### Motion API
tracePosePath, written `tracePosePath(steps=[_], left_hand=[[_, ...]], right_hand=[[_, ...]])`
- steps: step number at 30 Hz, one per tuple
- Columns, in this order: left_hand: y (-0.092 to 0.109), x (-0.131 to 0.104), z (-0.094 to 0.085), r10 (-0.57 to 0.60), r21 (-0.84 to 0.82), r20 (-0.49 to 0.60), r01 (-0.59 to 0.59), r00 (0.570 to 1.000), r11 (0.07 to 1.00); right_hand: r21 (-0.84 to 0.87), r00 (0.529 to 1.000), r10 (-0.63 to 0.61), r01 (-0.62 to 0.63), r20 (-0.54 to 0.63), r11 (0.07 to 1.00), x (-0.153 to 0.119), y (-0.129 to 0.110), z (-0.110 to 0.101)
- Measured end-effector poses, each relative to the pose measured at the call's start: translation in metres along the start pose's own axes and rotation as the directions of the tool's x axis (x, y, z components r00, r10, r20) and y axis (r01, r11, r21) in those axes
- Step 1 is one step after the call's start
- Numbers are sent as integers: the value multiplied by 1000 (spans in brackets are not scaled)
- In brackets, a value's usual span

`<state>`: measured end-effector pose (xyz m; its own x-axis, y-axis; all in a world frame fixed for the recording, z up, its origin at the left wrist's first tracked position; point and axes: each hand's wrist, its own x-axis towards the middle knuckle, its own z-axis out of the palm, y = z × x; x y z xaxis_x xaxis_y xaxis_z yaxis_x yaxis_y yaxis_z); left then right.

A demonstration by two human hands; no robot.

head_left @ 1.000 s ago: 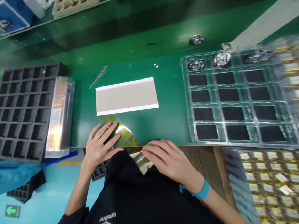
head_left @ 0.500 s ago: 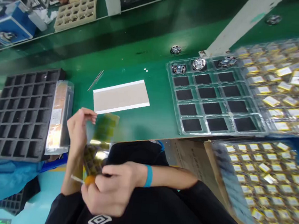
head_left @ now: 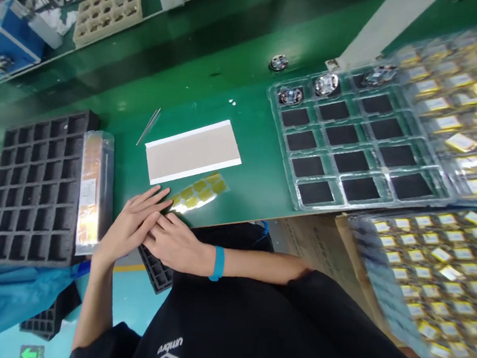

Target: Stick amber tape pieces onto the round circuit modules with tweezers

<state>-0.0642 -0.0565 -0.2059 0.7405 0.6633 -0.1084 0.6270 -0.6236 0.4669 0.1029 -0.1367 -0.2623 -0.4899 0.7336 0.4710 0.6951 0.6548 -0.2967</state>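
Note:
A clear strip with yellow-green stickers (head_left: 199, 192) lies on the green table (head_left: 259, 181) near its front edge. My left hand (head_left: 134, 220) rests at the strip's left end, fingers extended over it. Against it, my right hand (head_left: 178, 246) has its fingertips at the strip's lower left part, fingers spread. Neither hand visibly grips anything. Just beyond the strip is a beige sheet with white borders (head_left: 193, 151). Tweezers (head_left: 148, 126) lie to the left of that sheet.
On the left are a black compartment tray (head_left: 33, 189) and a clear package (head_left: 91, 188). A clear tray with black pads (head_left: 339, 196) holds round parts at the right, beside trays of yellow-edged pieces (head_left: 435, 263). A co-worker's blue sleeve (head_left: 7, 292) shows at lower left.
The sticker strip has gone from the air down onto the table. My right hand has moved up from my lap to beside my left hand, and the orange-tipped item it held is out of sight.

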Motion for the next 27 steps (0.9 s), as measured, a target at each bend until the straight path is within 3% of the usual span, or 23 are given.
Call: tracePosePath(steps=[4,8,14,21,24,27], left_hand=[[-2,1,31,144,153,-114,-126,983,980],[-1,4,51,234,369,-132,-172,963,913],[-2,23,45,355,451,0,-317,935,834],[-4,45,31,449,406,108,-451,887,794],[2,36,35,454,449,-23,-396,891,801],[12,14,45,364,466,-248,-219,898,857]], right_hand=[[-11,998,32,-32,-49,999,-27,25,-27],[-90,962,260,-267,-78,960,-62,56,-58],[-146,958,277,-286,-75,947,-91,71,-75],[-184,944,328,-328,-33,927,-72,86,-82],[-198,936,352,-347,-15,917,-58,91,-78],[-190,931,365,-362,-19,913,-48,91,-74]])
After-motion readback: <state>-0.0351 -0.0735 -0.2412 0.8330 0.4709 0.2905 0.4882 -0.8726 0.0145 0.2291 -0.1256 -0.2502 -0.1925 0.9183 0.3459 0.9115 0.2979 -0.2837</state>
